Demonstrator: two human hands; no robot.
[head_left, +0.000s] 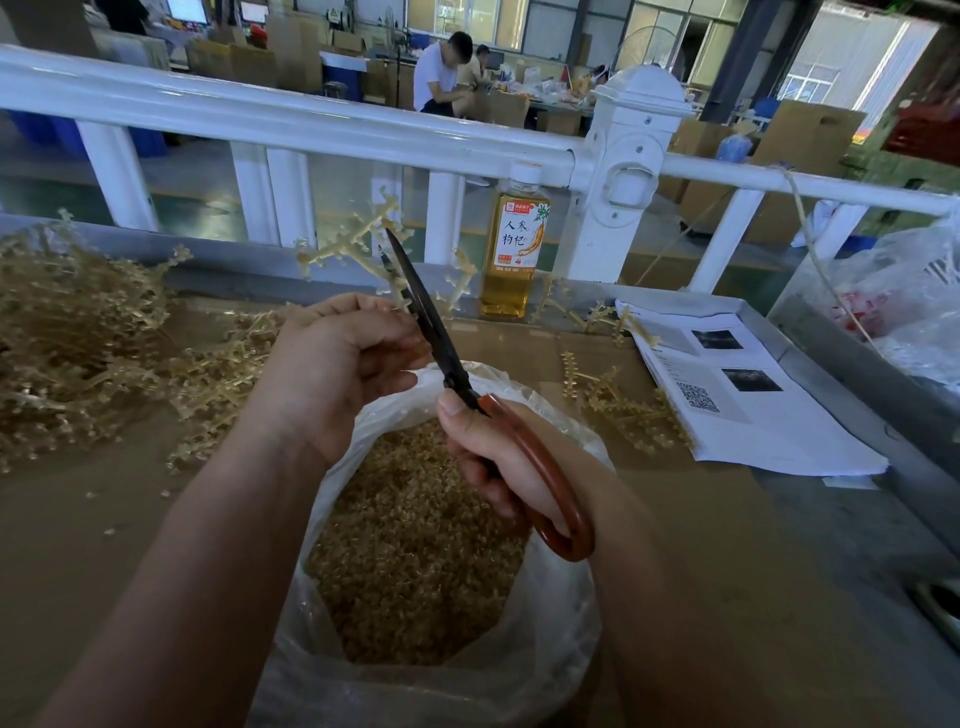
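The amber plastic sprue (358, 236) stands up out of the left hand (337, 364), whose fingers are curled tight round its lower stem, with its knobbly branches fanning out above and beyond them. The scissors (423, 306) cross just right of those fingers, blades slightly apart near the tips, with a branch lying against them. The right hand (498, 457) has its fingers clamped round the red-brown handle loop.

The cut will probably go best close to the stem, with the left fingertips drawn back, since they sit just beside the blade. Both hands should stay over the mouth of the plastic bag (550, 623) below them, so that snipped bits join the cut pieces (415, 545).

More uncut sprues (78, 338) lie heaped left of the left fingers on the bench (727, 545). A drink bottle (514, 249) stands beyond the hands, and printed sheets (753, 405) lie to the right.
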